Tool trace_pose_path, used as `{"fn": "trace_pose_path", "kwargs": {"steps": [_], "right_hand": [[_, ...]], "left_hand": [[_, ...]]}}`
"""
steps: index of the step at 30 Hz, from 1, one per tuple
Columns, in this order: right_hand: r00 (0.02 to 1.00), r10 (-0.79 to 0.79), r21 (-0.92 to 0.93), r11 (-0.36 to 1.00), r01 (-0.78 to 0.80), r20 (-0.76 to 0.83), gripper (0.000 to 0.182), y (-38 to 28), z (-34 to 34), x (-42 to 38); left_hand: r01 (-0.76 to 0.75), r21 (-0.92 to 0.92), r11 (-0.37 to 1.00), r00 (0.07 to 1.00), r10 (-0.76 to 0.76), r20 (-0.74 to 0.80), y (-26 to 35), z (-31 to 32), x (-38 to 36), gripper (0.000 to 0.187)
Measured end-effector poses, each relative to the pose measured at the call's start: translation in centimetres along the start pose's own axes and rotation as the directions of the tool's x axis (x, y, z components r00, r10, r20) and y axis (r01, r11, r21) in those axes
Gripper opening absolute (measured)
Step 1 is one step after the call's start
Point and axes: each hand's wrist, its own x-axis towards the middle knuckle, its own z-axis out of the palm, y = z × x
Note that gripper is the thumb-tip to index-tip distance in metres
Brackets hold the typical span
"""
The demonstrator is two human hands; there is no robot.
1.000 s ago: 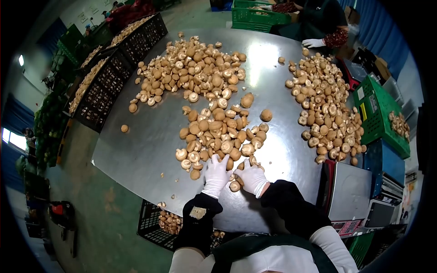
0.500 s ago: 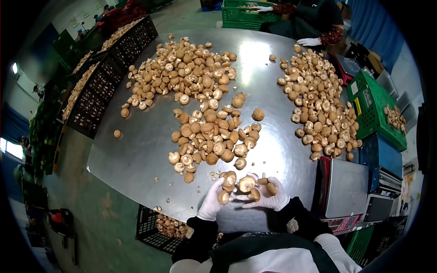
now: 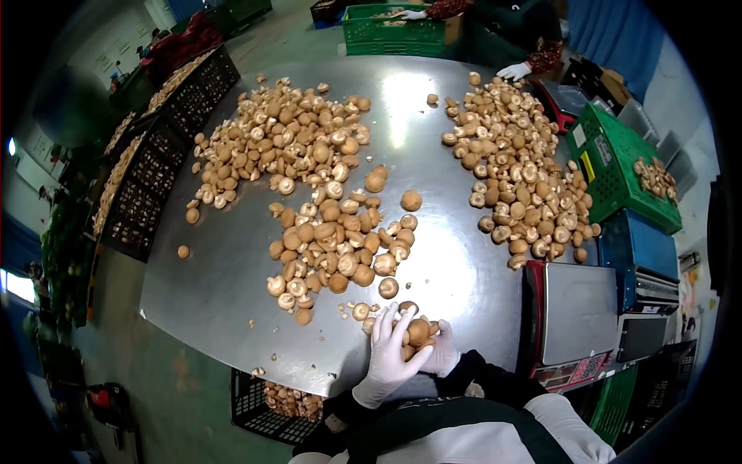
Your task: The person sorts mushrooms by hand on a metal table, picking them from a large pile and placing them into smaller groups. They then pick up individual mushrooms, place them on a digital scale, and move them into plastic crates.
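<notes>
Both of my hands wear white gloves and meet near the table's front edge. Several brown-capped mushrooms are bunched between them. My left hand reaches over the bunch from the left, its fingers curved against the caps. From the right, my right hand cups the same mushrooms, its fingers partly hidden behind them. A few more mushrooms lie just beyond my left fingertips, one of them a pale mushroom. Further up the steel table spreads the middle mushroom pile.
Larger mushroom piles lie at the back left and right. Black crates of mushrooms line the left edge. Scales and a green crate stand at right. Another person's gloved hand touches the far edge. A black basket sits below.
My left hand has moved from beside the mushrooms to over them, and my right hand has turned from palm-up and spread to cupping them. The whole view has shifted a little.
</notes>
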Motion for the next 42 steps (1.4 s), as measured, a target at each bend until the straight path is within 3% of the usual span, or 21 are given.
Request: {"fn": "trace_pose_path", "kwargs": {"steps": [2, 4, 6, 10, 11, 12, 16, 18, 19, 20, 21, 23, 24, 26, 28, 30, 32, 34, 36, 38, 42], "right_hand": [[0.999, -0.05, -0.011, 0.999, 0.05, -0.013, 0.079, -1.2, 0.2, 0.1], [0.991, -0.133, -0.021, 0.991, 0.133, -0.012, 0.075, -2.5, 1.2, 0.6], [0.956, -0.292, -0.074, 0.953, 0.292, 0.018, 0.065, -4.8, 4.8, 1.4], [0.764, -0.576, -0.175, 0.753, 0.635, 0.291, 0.055, -13.1, 14.0, 2.5], [0.64, -0.768, -0.07, 0.637, 0.767, 0.023, 0.051, -14.9, 16.6, 2.0], [0.655, -0.754, -0.034, 0.654, 0.756, 0.053, 0.065, -20.1, 16.3, 0.4], [0.44, -0.893, 0.158, 0.45, 0.879, 0.094, 0.107, -25.7, 23.2, -1.5], [0.6, -0.783, -0.053, 0.6, 0.798, 0.167, 0.105, -28.7, 22.1, -1.9], [0.507, -0.86, -0.423, 0.437, 0.794, 0.061, 0.091, -27.4, 21.9, -0.8], [0.562, -0.823, -0.616, 0.403, 0.677, 0.08, 0.072, -26.4, 21.0, 0.2], [0.585, -0.784, -0.857, 0.143, 0.495, 0.207, 0.053, -25.6, 19.2, 1.9], [0.642, -0.766, -0.999, -0.022, 0.031, 0.037, 0.037, -19.5, 18.7, 5.7], [0.702, -0.712, -0.966, -0.2, -0.165, 0.027, 0.037, -17.6, 17.7, 7.2], [0.828, -0.535, -0.841, -0.516, -0.164, 0.166, 0.037, -16.3, 13.1, 10.2], [0.88, -0.423, -0.592, -0.774, -0.226, 0.216, 0.039, -15.9, 9.8, 13.2], [0.865, -0.432, -0.448, -0.846, -0.29, 0.256, 0.049, -14.5, 9.0, 15.3], [0.864, -0.482, -0.354, -0.841, -0.409, 0.147, 0.059, -13.0, 8.7, 16.8], [0.896, -0.441, -0.2, -0.875, -0.441, -0.047, 0.073, -10.6, 8.9, 17.1], [0.932, -0.361, -0.069, -0.931, -0.359, 0.021, 0.072, -8.4, 9.0, 16.1], [0.972, -0.219, -0.108, -0.972, -0.21, 0.078, 0.068, -8.3, 7.9, 14.7], [0.932, -0.124, -0.129, -0.988, -0.084, 0.341, 0.037, -8.4, 6.6, 11.0]], "left_hand": [[-0.039, -0.021, 0.999, 0.999, 0.039, 0.003, 0.4, -0.5, 0.5, 0.073], [0.058, -0.207, 0.977, 0.997, -0.066, -0.033, 0.8, -1.6, 1.0, 0.073], [0.114, -0.17, 0.979, 0.988, -0.13, -0.084, 0.7, -2.8, 1.3, 0.065], [0.177, -0.068, 0.982, 0.962, -0.187, -0.201, -2.9, -4.5, 0.3, 0.061], [0.233, -0.03, 0.972, 0.948, -0.233, -0.215, -3.2, -5.2, -0.1, 0.057], [0.245, -0.005, 0.97, 0.939, -0.238, -0.248, -4.3, -5.5, -0.7, 0.055], [0.329, -0.024, 0.944, 0.897, -0.321, -0.304, -6.5, -6.5, -2.9, 0.054], [0.355, -0.006, 0.935, 0.881, -0.337, -0.332, -8.0, -6.1, -3.1, 0.053], [0.347, -0.032, 0.937, 0.875, -0.335, -0.35, -8.8, -5.8, -3.0, 0.052], [0.338, -0.057, 0.939, 0.868, -0.334, -0.368, -9.4, -5.4, -3.0, 0.051], [0.342, -0.059, 0.938, 0.862, -0.338, -0.378, -9.6, -5.2, -2.3, 0.051], [0.287, 0.099, 0.953, 0.906, -0.236, -0.35, -9.4, -5.0, 0.8, 0.049], [0.24, 0.259, 0.936, 0.926, -0.141, -0.349, -9.8, -4.9, 2.3, 0.049], [0.148, 0.347, 0.926, 0.95, -0.036, -0.31, -11.5, -4.5, 5.2, 0.051], [0.221, 0.476, 0.851, 0.944, -0.064, -0.323, -11.1, -4.5, 8.0, 0.055], [0.325, 0.548, 0.77, 0.935, -0.174, -0.31, -11.5, -4.6, 9.8, 0.067], [0.386, 0.529, 0.756, 0.923, -0.318, -0.219, -11.9, -3.9, 10.5, 0.07], [0.315, 0.512, 0.799, 0.949, -0.276, -0.153, -12.0, -2.9, 9.7, 0.068], [0.265, 0.537, 0.801, 0.96, -0.27, -0.072, -11.1, -3.0, 8.8, 0.064], [0.125, 0.497, 0.859, 0.992, -0.117, -0.049, -11.0, -2.7, 7.1, 0.051], [0.096, 0.423, 0.901, 0.995, -0.086, -0.043, -10.5, -2.4, 3.6, 0.048]]}}
